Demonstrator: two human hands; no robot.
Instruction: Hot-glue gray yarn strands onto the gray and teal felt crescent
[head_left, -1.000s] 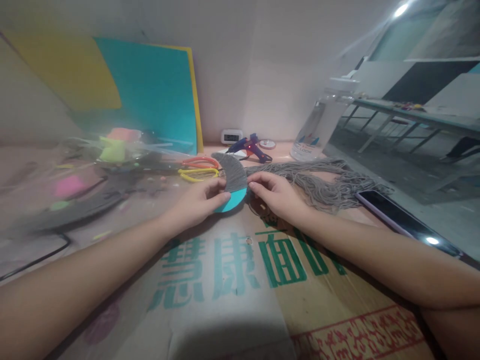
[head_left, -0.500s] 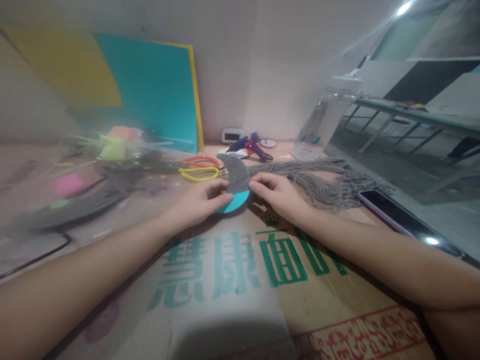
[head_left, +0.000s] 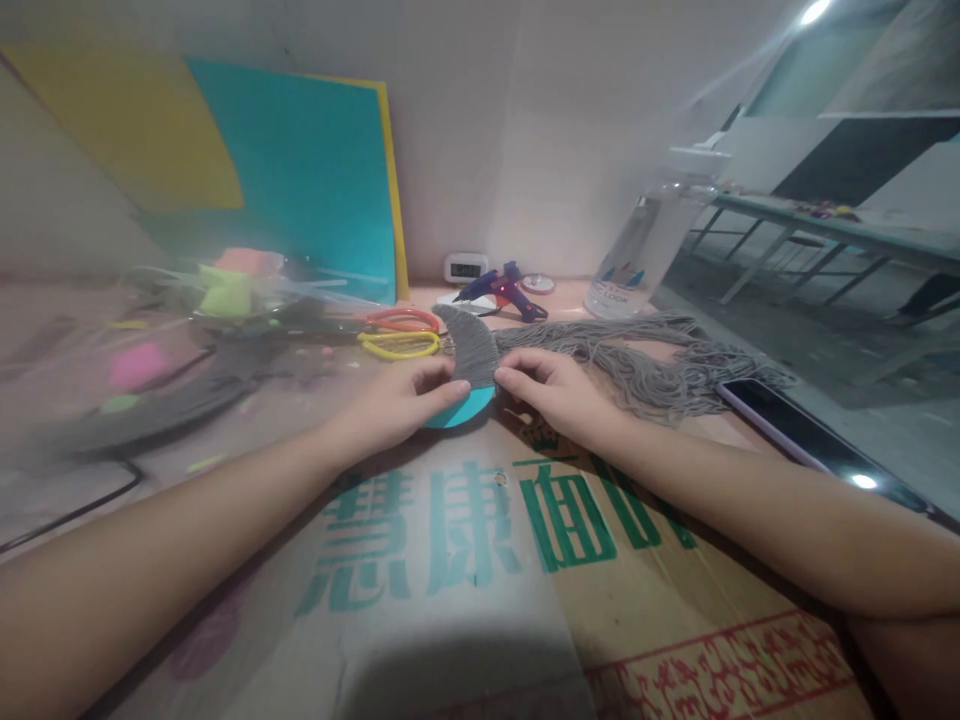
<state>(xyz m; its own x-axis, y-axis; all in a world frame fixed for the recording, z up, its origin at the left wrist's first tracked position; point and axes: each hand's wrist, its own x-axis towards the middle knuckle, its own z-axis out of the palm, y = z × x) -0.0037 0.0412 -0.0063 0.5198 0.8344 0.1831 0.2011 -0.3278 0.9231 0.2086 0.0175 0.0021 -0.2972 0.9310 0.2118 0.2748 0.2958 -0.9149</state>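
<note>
A blue crescent-shaped card (head_left: 463,411) is held low over the cardboard, its upper part covered with rows of grey yarn (head_left: 475,350). My left hand (head_left: 409,405) pinches the card's left side, thumb lying on the blue part. On the other side my right hand (head_left: 551,393) has thumb and forefinger pressed together at the edge where yarn meets bare card; it seems to grip the yarn there, though the fingertips hide the exact hold. Behind the right hand spreads a loose bundle of grey yarn (head_left: 645,365).
Scissors (head_left: 401,335) with orange and yellow handles lie behind the card. A blue glue gun (head_left: 510,292), a small digital timer (head_left: 465,268) and a clear bottle (head_left: 637,245) stand near the wall. A phone (head_left: 810,430) lies right; coloured sheets (head_left: 300,180) lean back left.
The card has tilted slightly, and less of its blue part shows. My left thumb sits a little further right; my right fingertips have shifted slightly left along the yarn's edge.
</note>
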